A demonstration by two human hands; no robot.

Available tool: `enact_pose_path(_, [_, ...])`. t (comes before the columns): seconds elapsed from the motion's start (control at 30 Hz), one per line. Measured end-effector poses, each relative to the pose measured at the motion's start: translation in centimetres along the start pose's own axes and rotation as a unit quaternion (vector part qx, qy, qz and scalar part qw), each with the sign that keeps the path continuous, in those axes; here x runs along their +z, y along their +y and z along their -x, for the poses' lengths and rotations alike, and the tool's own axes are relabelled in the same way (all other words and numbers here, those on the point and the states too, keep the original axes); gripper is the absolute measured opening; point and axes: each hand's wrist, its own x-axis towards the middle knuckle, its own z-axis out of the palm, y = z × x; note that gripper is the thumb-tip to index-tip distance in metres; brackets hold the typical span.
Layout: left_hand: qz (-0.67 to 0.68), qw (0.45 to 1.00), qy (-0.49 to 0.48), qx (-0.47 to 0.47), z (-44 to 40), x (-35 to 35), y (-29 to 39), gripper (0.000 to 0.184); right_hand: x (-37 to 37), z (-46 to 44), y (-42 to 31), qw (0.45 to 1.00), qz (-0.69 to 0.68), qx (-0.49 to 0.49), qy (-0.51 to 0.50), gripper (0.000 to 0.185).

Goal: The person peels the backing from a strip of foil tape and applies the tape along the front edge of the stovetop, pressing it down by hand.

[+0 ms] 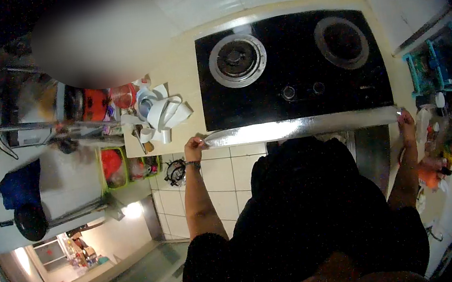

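A long strip of silver foil tape (298, 127) stretches along the front edge of the black gas stove (294, 96). My left hand (194, 147) pinches its left end, and my right hand (406, 120) pinches the right end near the stove's front right corner. The strip looks fairly flat, with slight creases; whether its underside touches the counter edge I cannot tell. Left of the stove, curled white paper strips (171, 114) lie on the counter, beside what looks like a tape roll (146, 107).
Two burners (237, 60) and two knobs (289, 92) sit on the stove. A red container (123, 96) stands at the counter's left. A rack of kitchen items (29, 103) is farther left. Several bottles and a blue rack (436, 61) line the right side. Below is a tiled floor (217, 184).
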Motion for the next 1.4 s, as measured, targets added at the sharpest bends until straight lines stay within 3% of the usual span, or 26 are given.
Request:
enact_pose_path(0.13, [0.065, 0.998, -0.02, 0.0, -0.3, 0.0, 1.0, 0.023, 1.3, 0.5, -1.8, 0.996, -0.048, 0.053, 0.052, 0.012])
enact_pose_path(0.2, [0.083, 0.996, -0.025, -0.007, -0.6, -0.1, 1.0, 0.023, 1.4, 0.3, -1.6, 0.994, -0.111, 0.002, 0.003, 0.012])
enact_pose_path(0.27, [0.101, 0.994, -0.029, -0.013, -0.5, 0.1, 1.1, 0.023, 0.7, 0.5, -1.2, 0.996, -0.093, 0.014, 0.0, 0.013])
enact_pose_path(0.47, [-0.014, 0.998, 0.052, -0.046, 0.0, 1.7, 2.1, 0.022, -1.7, -0.7, 3.4, 0.999, -0.014, -0.024, 0.019, 0.012])
enact_pose_path(0.53, [-0.039, 0.998, 0.04, -0.009, -0.2, 1.5, 2.0, 0.02, -1.2, -0.9, 3.1, 0.999, 0.029, -0.014, 0.028, 0.011])
enact_pose_path(0.67, [-0.096, 0.994, 0.034, 0.039, -1.8, 0.1, -0.1, 0.018, 0.4, -0.5, 1.3, 0.994, -0.089, -0.049, 0.036, 0.01])
enact_pose_path(0.73, [-0.188, 0.98, 0.054, 0.039, -2.8, -0.7, -1.3, 0.017, 2.1, 0.1, -0.2, 0.99, -0.125, -0.052, 0.046, 0.012])
enact_pose_path(0.77, [-0.146, 0.988, 0.054, -0.013, -1.4, 0.6, 2.2, 0.016, 3.4, 0.6, -2.1, 0.994, -0.088, -0.063, 0.018, 0.011])
enact_pose_path(0.8, [-0.096, 0.993, 0.03, -0.064, -0.3, 3.8, 6.0, 0.016, 1.6, 0.9, -0.7, 0.994, -0.093, -0.03, 0.056, 0.012])
enact_pose_path(0.83, [-0.138, 0.989, 0.017, -0.047, -0.5, 3.4, 5.7, 0.016, -0.2, 1.1, 1.1, 0.99, -0.1, 0.002, 0.094, 0.014])
enact_pose_path(0.87, [-0.061, 0.996, -0.015, -0.065, -3.0, -0.4, 0.0, 0.016, -0.5, 1.0, 0.3, 0.997, 0.014, 0.041, 0.062, 0.014])
enact_pose_path(0.9, [0.001, 0.997, -0.047, -0.067, -3.0, -0.8, 0.2, 0.014, 0.5, 1.4, -0.8, 0.99, 0.064, 0.085, 0.089, 0.014])
enact_pose_path(0.93, [0.044, 0.997, -0.019, -0.058, -2.0, -1.2, 1.4, 0.012, 1.5, 1.1, 3.3, 0.989, -0.033, -0.035, 0.138, 0.012])
enact_pose_path(0.97, [0.11, 0.99, 0.021, -0.089, -1.2, -2.3, 1.5, 0.008, 2.3, 0.2, 2.2, 0.998, -0.021, -0.052, 0.03, 0.005])
enact_pose_path(1.03, [-0.054, 0.996, -0.051, -0.048, -0.6, -2.6, 3.4, 0.006, 3.7, 1.3, -2.3, 0.998, -0.042, 0.029, 0.043, 0.011])
enact_pose_path(1.13, [-0.122, 0.992, -0.005, -0.017, -0.7, -2.0, 3.6, 0.012, 3.7, -0.1, -0.6, 0.995, 0.064, 0.035, 0.068, 0.018])
enact_pose_path(1.27, [-0.098, 0.994, -0.038, -0.007, -2.4, -3.6, 0.7, 0.008, 6.4, 0.0, -2.6, 0.989, -0.034, -0.05, 0.133, 0.024])
enact_pose_path(1.37, [-0.096, 0.992, 0.005, -0.083, -2.9, -4.2, -1.3, 0.009, 6.4, 0.7, -4.0, 0.991, -0.046, -0.016, 0.127, 0.025])
enact_pose_path(1.4, [-0.034, 0.998, -0.042, -0.043, -3.6, -5.0, -1.4, 0.009, 6.6, 0.7, -4.5, 0.99, -0.045, -0.015, 0.129, 0.025])
